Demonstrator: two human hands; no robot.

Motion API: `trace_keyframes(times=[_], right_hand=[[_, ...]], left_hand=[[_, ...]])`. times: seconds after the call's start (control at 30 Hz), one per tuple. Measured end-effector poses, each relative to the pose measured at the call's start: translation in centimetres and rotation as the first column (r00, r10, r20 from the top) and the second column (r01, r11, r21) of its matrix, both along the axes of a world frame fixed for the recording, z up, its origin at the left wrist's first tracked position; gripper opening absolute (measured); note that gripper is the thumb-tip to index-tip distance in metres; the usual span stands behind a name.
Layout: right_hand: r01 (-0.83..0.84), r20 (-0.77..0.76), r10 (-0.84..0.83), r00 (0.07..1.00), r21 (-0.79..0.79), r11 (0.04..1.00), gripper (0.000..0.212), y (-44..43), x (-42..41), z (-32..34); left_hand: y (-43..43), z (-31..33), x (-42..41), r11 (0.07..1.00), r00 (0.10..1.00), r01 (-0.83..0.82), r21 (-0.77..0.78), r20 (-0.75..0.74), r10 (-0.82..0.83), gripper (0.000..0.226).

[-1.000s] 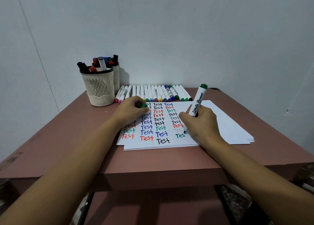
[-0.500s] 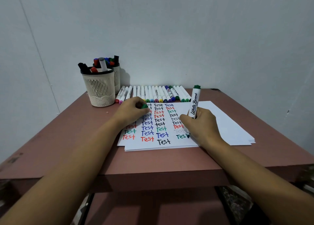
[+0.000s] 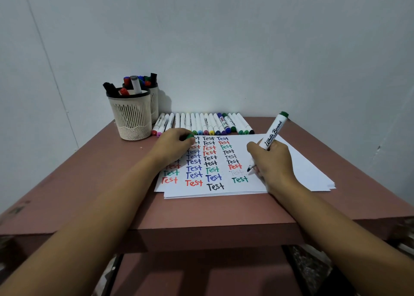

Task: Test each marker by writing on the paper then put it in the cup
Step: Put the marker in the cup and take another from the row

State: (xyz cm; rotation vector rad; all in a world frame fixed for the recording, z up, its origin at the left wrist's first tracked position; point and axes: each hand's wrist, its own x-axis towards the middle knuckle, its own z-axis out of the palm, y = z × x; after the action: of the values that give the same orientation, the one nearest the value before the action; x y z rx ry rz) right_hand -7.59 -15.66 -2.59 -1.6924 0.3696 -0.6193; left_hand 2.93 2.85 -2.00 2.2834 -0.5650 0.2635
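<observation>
My right hand grips a green whiteboard marker, tilted up to the right, its tip just above the paper to the right of a finished green "Test". My left hand rests on the paper's upper left and holds the green cap in curled fingers. The sheet carries columns of "Test" in black, red, blue and green. A cream mesh cup with several markers stands at the back left, a second cup behind it.
A row of several capped markers lies along the wall behind the paper. The brown table ends at a front edge close to my forearms. The paper is a small stack reaching toward the right edge.
The last letter of the green "Test" was finished. My right hand then lifted the marker's tip up and to the right, off the word. My left hand stayed put.
</observation>
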Motion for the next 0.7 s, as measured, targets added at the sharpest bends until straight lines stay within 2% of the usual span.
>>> trace_keyframes(times=[0.13, 0.37, 0.5, 0.57, 0.7], right_hand=[[-0.070, 0.021, 0.068, 0.997, 0.110, 0.991, 0.024, -0.2, -0.1, 0.7], [-0.229, 0.130, 0.208, 0.969, 0.173, 0.958, 0.026, 0.6, 1.8, 4.0], [-0.358, 0.204, 0.300, 0.932, 0.387, 0.850, 0.025, 1.6, 3.7, 4.5], [-0.391, 0.223, 0.326, 0.919, 0.393, 0.832, 0.020, 2.0, 4.6, 4.5], [-0.400, 0.217, 0.345, 0.913, 0.314, 0.861, 0.013, 2.5, 5.9, 3.3]], left_hand=[[-0.1, 0.2, -0.5, 0.999, 0.999, 0.028, -0.033, 0.043, -0.026, 0.032], [-0.5, 0.4, -0.9, 0.991, 0.994, 0.100, -0.084, 0.061, -0.095, 0.038], [-0.6, 0.3, -0.6, 0.995, 0.992, 0.091, -0.036, 0.093, -0.087, 0.035], [-0.6, 0.3, -0.5, 0.996, 0.990, 0.092, -0.023, 0.106, -0.089, 0.033], [-0.7, 0.2, -0.2, 0.995, 0.990, 0.095, -0.025, 0.108, -0.092, 0.030]])
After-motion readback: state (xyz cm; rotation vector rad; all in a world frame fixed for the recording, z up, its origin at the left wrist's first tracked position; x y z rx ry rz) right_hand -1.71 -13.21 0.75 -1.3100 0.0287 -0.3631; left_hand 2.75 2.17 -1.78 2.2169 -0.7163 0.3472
